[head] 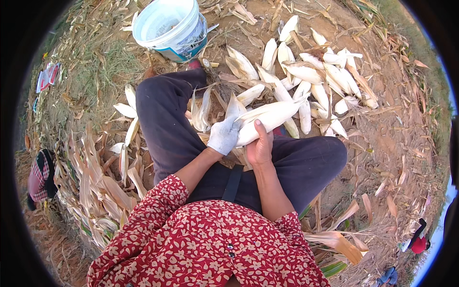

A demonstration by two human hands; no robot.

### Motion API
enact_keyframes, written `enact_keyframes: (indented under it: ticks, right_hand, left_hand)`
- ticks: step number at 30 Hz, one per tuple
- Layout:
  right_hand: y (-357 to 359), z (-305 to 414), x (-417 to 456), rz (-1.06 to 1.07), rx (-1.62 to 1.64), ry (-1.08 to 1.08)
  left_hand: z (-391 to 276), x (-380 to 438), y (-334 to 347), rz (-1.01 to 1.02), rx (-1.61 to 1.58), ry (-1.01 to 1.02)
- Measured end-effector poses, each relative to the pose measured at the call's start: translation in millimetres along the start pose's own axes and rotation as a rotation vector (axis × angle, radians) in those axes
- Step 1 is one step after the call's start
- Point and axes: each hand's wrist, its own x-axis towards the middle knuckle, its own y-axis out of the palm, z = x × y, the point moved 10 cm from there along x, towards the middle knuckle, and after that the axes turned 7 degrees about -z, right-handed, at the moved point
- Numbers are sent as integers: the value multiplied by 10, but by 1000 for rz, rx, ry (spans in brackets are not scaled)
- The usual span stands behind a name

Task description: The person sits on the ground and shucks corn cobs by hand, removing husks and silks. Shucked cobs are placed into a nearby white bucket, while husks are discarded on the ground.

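Between my knees, both hands hold an ear of corn in its pale husk (274, 116), its tip pointing up and to the right. My left hand (224, 136), in a white knit glove, grips the near end and a peeled-back piece of husk. My bare right hand (261, 146) holds the ear from below, its thumb lying along the side. Past my hands lies a loose pile of husked-over corn ears (304, 73) on the soil. A pulled-off husk (202, 111) stands near my left shin. What lies under my hands is partly hidden.
A white plastic bucket (195, 39) with a wire handle stands beyond my left foot. Dry husks and leaves (96, 183) heap at my left, with more husks (131, 114) beside my left knee. Other people (42, 177) are at the far left and lower right (419, 242).
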Motion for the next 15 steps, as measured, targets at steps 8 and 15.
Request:
enact_keyframes:
  ticks: [8,15]
  right_hand:
    - [106,164,6,159,-102,48]
    - [204,179,18,-23,-338,-125]
  left_hand:
    - [-162,22,123,283,-546,17]
    - [-328,52,-263,-107,-65,112]
